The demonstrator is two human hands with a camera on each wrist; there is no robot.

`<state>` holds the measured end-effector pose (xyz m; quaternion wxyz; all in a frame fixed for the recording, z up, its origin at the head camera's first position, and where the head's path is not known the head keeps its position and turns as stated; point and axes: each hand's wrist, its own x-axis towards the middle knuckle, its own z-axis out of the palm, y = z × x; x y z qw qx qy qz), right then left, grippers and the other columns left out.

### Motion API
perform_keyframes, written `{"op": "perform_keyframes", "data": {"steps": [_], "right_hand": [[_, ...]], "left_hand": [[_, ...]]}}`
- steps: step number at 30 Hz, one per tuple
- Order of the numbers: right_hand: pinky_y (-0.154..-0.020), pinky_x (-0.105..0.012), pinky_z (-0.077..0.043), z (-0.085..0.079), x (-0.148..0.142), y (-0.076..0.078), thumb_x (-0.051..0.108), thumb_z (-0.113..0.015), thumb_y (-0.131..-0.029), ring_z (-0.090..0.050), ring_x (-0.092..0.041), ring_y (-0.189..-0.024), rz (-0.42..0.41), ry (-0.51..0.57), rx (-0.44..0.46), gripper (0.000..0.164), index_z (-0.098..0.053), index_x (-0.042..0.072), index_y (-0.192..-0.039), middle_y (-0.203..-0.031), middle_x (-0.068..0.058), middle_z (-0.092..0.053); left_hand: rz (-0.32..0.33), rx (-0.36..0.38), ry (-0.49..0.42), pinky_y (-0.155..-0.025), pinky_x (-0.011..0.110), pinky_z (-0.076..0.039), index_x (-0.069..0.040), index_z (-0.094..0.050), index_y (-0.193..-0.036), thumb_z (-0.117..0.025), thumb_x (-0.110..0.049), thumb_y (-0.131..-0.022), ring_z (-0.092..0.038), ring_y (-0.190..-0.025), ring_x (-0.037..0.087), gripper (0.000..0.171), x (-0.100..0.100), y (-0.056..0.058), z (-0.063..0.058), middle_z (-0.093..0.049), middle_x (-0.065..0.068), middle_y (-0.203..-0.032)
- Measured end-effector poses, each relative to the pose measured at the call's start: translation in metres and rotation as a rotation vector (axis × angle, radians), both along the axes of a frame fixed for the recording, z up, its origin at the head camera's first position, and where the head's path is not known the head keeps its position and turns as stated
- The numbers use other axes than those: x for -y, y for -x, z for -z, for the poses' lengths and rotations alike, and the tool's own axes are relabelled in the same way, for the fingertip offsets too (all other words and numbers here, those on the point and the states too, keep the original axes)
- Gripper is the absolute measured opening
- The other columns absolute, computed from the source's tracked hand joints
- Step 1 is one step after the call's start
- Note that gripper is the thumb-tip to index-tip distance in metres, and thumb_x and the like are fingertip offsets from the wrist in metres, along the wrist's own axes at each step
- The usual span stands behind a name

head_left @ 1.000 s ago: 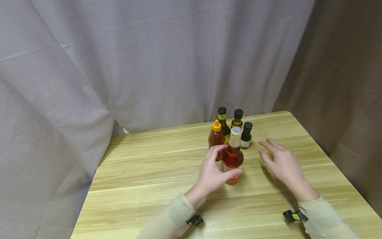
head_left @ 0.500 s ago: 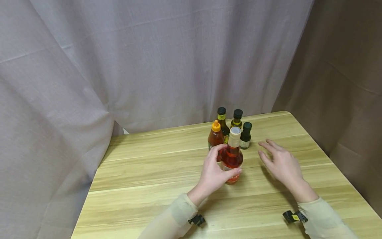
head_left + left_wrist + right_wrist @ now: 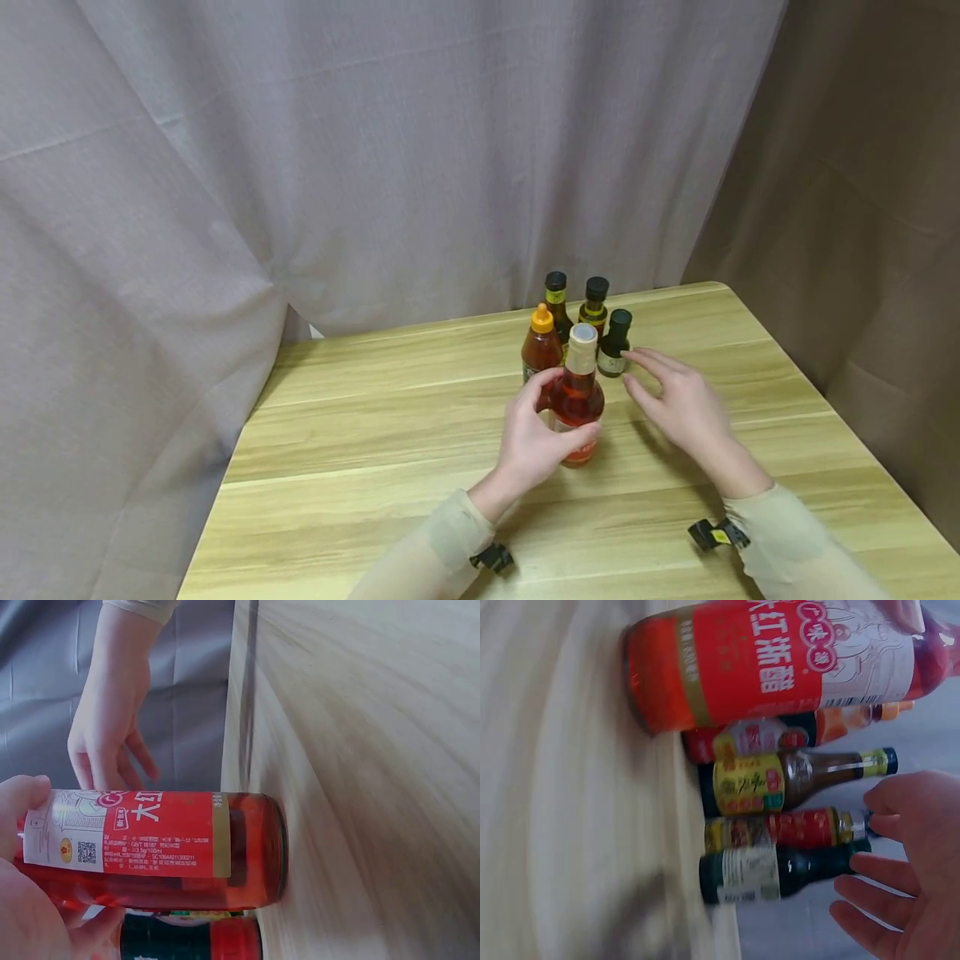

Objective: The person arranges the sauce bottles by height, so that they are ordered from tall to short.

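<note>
A red vinegar bottle [image 3: 576, 402] with a pale gold neck stands upright on the wooden table. My left hand [image 3: 531, 433] holds it, thumb in front and fingers round its left side. In the left wrist view the red and white label [image 3: 161, 832] of that bottle faces the camera. To its right, my right hand [image 3: 678, 404] hovers with its fingers spread and nothing in them. Nearest to those fingertips is a small dark green bottle [image 3: 613, 346] with a pale label. Whether the fingertips touch it, I cannot tell.
Behind the vinegar stand an orange-capped squeeze bottle [image 3: 542, 346], a dark bottle with a yellow neck band [image 3: 557, 308] and a black-capped bottle [image 3: 593, 308]. A grey curtain [image 3: 405, 167] hangs behind the table [image 3: 360, 433]; a brown one [image 3: 862, 217] hangs on the right.
My right hand has moved left, up to the small dark green bottle. The vinegar bottle has shifted slightly left with my left hand on it.
</note>
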<state>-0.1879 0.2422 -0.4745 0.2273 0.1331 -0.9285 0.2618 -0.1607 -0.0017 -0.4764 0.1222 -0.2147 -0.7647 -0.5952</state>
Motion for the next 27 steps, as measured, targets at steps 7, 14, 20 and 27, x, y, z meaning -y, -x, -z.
{"op": "perform_keyframes", "data": {"steps": [7, 14, 20, 27], "right_hand": [[-0.085, -0.058, -0.062, -0.001, 0.031, 0.021, 0.019, -0.081, -0.097, -0.074, -0.039, -0.108, -0.122, 0.209, 0.033, 0.046, -0.069, 0.009, -0.141, -0.130, -0.018, -0.074], [-0.093, -0.058, -0.061, 0.001, 0.055, 0.040, 0.022, -0.086, -0.095, -0.068, -0.038, -0.121, -0.200, 0.374, 0.214, 0.061, -0.061, 0.008, -0.149, -0.138, -0.019, -0.069], [-0.103, -0.060, -0.056, -0.001, 0.066, 0.049, 0.034, -0.087, -0.093, -0.061, -0.039, -0.132, -0.221, 0.412, 0.302, 0.074, -0.054, 0.013, -0.156, -0.147, -0.016, -0.063], [-0.108, -0.062, -0.051, -0.004, 0.072, 0.058, 0.036, -0.088, -0.092, -0.059, -0.035, -0.136, -0.201, 0.456, 0.317, 0.082, -0.048, 0.015, -0.161, -0.149, -0.014, -0.062]], "left_hand": [[-0.062, -0.017, -0.034, -0.095, 0.036, -0.061, -0.010, -0.063, -0.140, -0.099, -0.015, -0.077, -0.068, -0.115, 0.015, 0.073, 0.023, 0.000, 0.006, -0.071, 0.000, -0.130], [-0.087, -0.043, -0.094, -0.096, 0.039, -0.062, -0.006, -0.064, -0.140, -0.099, -0.012, -0.076, -0.069, -0.116, 0.021, 0.073, 0.056, 0.004, 0.001, -0.071, 0.004, -0.131], [-0.105, -0.053, -0.113, -0.096, 0.038, -0.062, -0.005, -0.067, -0.137, -0.099, -0.005, -0.073, -0.072, -0.111, 0.024, 0.072, 0.096, 0.011, -0.010, -0.073, 0.005, -0.127], [-0.069, -0.085, -0.087, -0.096, 0.033, -0.061, 0.000, -0.066, -0.136, -0.096, 0.003, -0.071, -0.071, -0.112, 0.023, 0.072, 0.151, 0.025, -0.017, -0.074, 0.013, -0.125]]}}
